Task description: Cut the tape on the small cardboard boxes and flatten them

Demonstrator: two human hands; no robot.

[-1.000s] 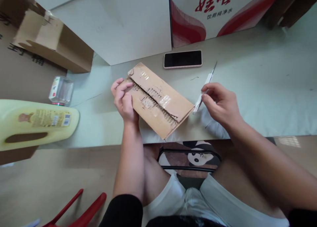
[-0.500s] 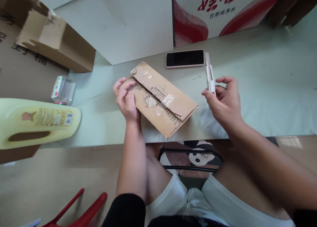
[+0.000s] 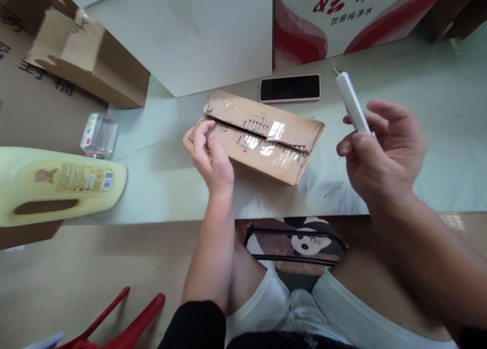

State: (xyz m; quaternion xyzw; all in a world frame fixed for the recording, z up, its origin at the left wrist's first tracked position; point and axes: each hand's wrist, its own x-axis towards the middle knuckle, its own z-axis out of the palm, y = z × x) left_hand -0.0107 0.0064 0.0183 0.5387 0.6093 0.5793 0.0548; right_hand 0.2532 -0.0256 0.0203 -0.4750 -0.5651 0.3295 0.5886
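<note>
A brown cardboard box [image 3: 262, 159] sits tilted over the near part of the table, a torn seam with bits of clear tape running along its top. My left hand [image 3: 211, 159] grips its left end, fingertips at the seam. Off to the right of the box, my right hand [image 3: 384, 151] holds a white utility knife [image 3: 353, 103] between thumb and fingers, its thin blade pointing up and away. The knife is apart from the box. Some fingers of my right hand are blurred by motion.
A phone [image 3: 289, 88] lies behind the box, before a white panel [image 3: 213, 39] and a red-and-white carton [image 3: 342, 29]. At left are a yellow jug [image 3: 95, 202], a clear plastic container [image 3: 101, 136] and cardboard boxes [image 3: 122, 80]. Red chair parts [image 3: 144, 318] show below.
The box has turned counterclockwise, its right end swinging up and away. My right hand has moved right with the knife, which has rotated and now shows its blade.
</note>
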